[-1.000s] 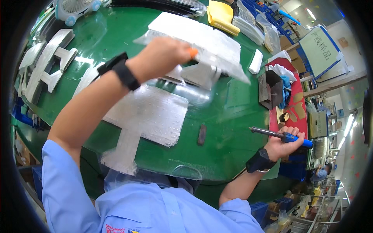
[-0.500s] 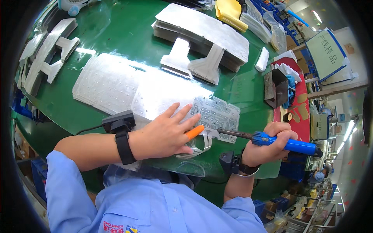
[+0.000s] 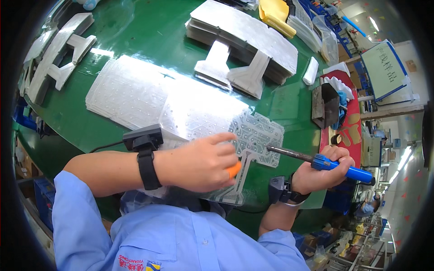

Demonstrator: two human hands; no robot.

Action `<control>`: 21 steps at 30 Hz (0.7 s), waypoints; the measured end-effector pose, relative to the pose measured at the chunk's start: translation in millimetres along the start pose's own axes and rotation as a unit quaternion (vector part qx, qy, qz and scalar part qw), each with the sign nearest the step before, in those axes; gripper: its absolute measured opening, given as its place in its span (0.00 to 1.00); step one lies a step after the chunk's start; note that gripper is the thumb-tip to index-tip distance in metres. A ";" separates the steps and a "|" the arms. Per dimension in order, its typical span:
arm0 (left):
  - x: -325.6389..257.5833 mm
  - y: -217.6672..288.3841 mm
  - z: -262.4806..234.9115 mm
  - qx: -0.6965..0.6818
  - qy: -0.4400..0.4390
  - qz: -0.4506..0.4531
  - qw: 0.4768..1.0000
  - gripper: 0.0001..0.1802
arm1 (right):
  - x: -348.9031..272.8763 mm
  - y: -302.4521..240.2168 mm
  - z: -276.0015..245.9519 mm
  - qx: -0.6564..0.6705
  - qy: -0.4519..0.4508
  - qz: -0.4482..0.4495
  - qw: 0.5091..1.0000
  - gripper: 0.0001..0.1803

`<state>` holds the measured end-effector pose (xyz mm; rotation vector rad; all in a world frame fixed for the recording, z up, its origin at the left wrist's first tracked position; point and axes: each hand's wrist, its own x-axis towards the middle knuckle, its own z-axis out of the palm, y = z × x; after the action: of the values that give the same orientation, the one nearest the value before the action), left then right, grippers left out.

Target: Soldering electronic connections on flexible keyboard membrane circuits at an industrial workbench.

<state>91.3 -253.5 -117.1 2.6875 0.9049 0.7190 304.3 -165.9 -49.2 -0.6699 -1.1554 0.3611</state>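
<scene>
My right hand (image 3: 320, 174) is wrapped round the blue handle of a soldering iron (image 3: 291, 154). Its dark metal shaft points left, the tip over the right part of a clear flexible circuit sheet (image 3: 257, 131) with printed traces and dots. From that sheet a narrow striped tail (image 3: 242, 177) runs toward me. My left hand (image 3: 205, 163), with an orange finger cot on one finger, is over the sheet's near edge, left of the tail. Its fingers are bent and blurred, and their tips are not clear. Beneath lies a stack of similar silvery sheets (image 3: 124, 92).
A thick stack of sheets with tails (image 3: 244, 34) stands at the back; another (image 3: 54, 58) is at far left. To the right are a white block (image 3: 310, 71), a dark metal holder (image 3: 324, 104) and a red mat (image 3: 350, 131). A yellow bundle (image 3: 276, 17) lies behind.
My left hand has gone from spread flat on the sheet to bent fingers. The soldering iron has shifted slightly right. The sheet's tail, curled before, now lies straighter toward me.
</scene>
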 end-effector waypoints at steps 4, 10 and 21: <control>-2.0 -2.4 2.2 0.107 0.012 -0.085 0.991 0.27 | -13.2 -1.5 7.7 -0.028 -0.056 0.027 0.998 0.15; -2.6 -1.3 0.5 0.099 -0.014 -0.087 0.991 0.31 | -22.0 -2.1 11.7 -0.051 -0.120 0.032 0.991 0.14; -2.3 -1.2 0.0 0.077 0.016 -0.082 0.994 0.29 | -27.0 -1.1 15.0 -0.056 -0.151 0.043 0.986 0.13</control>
<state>89.1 -254.0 -118.4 2.6973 1.2190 0.6851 280.2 -178.1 -64.3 -0.7828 -1.4455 0.4852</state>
